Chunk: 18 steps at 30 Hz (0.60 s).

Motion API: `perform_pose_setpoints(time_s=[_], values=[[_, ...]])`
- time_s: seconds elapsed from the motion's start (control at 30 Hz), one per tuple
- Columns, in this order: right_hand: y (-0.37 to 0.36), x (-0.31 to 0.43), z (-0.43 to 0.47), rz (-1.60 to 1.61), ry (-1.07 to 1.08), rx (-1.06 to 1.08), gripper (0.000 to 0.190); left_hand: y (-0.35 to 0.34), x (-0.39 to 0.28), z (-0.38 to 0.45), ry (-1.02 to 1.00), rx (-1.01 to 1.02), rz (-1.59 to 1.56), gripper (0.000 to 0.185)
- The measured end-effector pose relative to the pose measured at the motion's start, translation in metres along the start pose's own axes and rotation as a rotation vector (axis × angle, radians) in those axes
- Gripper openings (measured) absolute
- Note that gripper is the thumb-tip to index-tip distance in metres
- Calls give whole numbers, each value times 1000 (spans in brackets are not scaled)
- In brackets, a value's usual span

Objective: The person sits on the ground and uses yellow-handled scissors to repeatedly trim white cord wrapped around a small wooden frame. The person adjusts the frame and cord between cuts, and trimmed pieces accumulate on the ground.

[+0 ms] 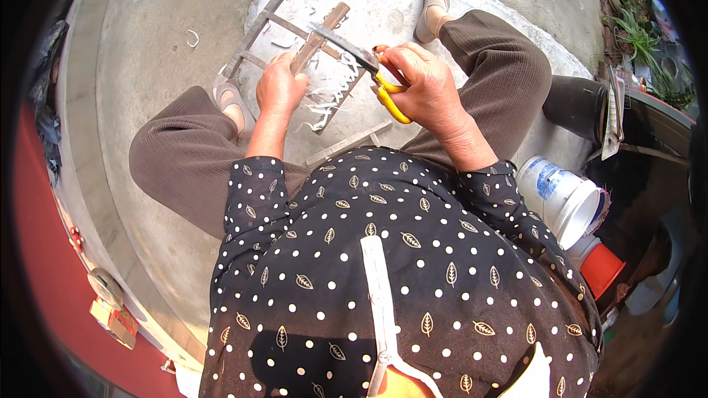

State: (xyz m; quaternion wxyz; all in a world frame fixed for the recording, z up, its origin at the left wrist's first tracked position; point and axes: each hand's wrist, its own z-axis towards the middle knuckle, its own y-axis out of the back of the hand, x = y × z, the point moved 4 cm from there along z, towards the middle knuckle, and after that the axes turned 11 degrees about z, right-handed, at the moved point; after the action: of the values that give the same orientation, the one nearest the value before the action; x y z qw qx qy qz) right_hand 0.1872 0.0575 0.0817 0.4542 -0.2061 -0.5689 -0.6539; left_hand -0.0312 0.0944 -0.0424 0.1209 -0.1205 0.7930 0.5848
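My left hand point(281, 85) grips the near end of a brown wooden bar point(335, 15), part of a wooden frame that looks like a small stool frame. In my right hand point(428, 83) are scissors with yellow handles point(394, 106). Their metal blades point(348, 45) point up and left, across the wooden frame. Whether the blades touch the wood, I cannot tell. White strips point(334, 100) hang in a row along another dark bar point(349, 94) of the frame, between my hands. A paler wooden rail point(351, 142) lies close to my lap.
White scraps point(192, 38) lie on the concrete floor point(166, 5). My feet stand either side of the frame. To the right are a black bucket point(572, 108), a white bucket point(558, 199), a red container point(603, 271) and potted plants point(636, 36). A small box point(113, 320) is at lower left.
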Motion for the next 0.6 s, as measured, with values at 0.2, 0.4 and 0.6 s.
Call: perform_pose_setpoints(time_s=[0.2, 0.4, 0.6], values=[[1, 21, -6, -65, 59, 31, 35, -6, 4, 3, 11, 39, -17, 42], [8, 29, -8, 17, 12, 50, 40, -15, 11, 7, 93, 107, 46, 42], [12, 38, -10, 111, 34, -38, 52, -8, 5, 2, 20, 75, 8, 38]])
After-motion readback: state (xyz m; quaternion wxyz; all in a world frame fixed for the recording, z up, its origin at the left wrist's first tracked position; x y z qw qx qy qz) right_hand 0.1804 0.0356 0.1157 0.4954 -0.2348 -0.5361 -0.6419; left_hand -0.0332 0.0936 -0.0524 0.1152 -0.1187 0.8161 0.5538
